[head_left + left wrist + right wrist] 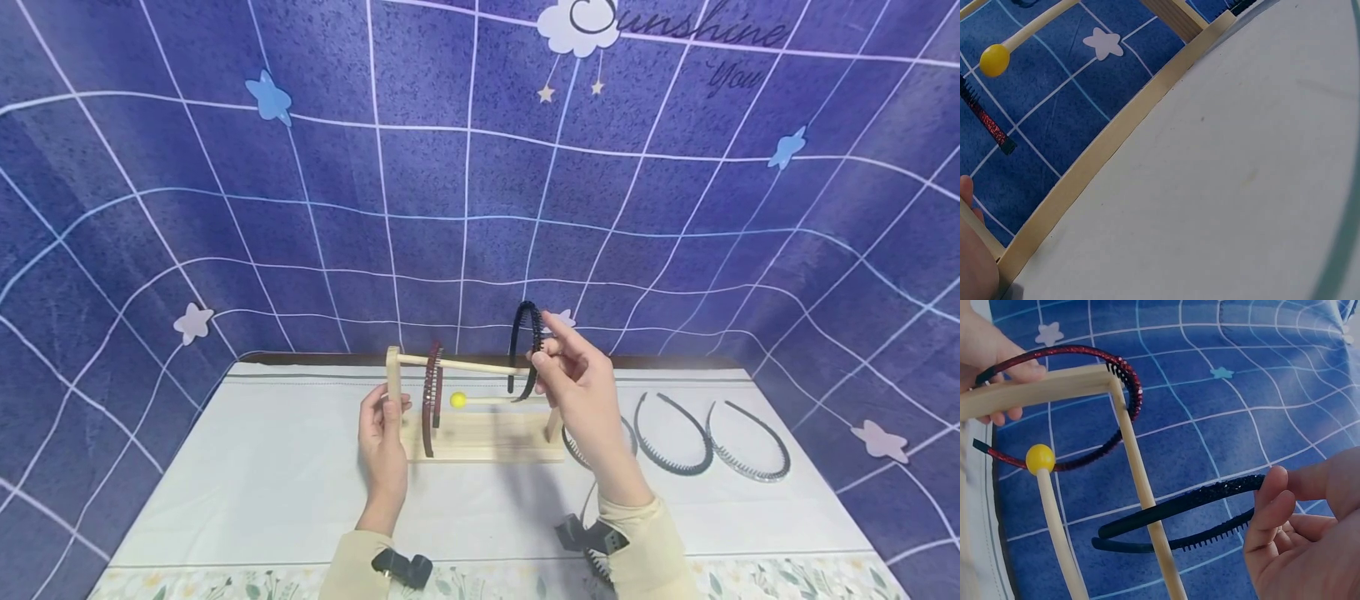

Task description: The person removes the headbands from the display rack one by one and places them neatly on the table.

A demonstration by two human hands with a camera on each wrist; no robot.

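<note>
A wooden rack (480, 450) has an upper rod (461, 364) and a lower rod with a yellow ball (458, 400) on its end. My left hand (384, 442) grips its left post (393, 387), thumb on the near side. A dark red, glittery headband (429, 396) hangs over the upper rod near that post. My right hand (581, 387) pinches a black, toothed headband (527, 321) by its curved part. Its two arms (1154, 515) straddle the upper rod toward the right. In the left wrist view only a sliver of the left hand (975, 262) shows.
Right of the rack, several toothed headbands lie on the white cloth, among them a dark one (678, 467) and a clear-edged one (757, 475). Another is partly hidden under the right forearm. A blue curtain with a grid pattern (465, 183) hangs behind the table.
</note>
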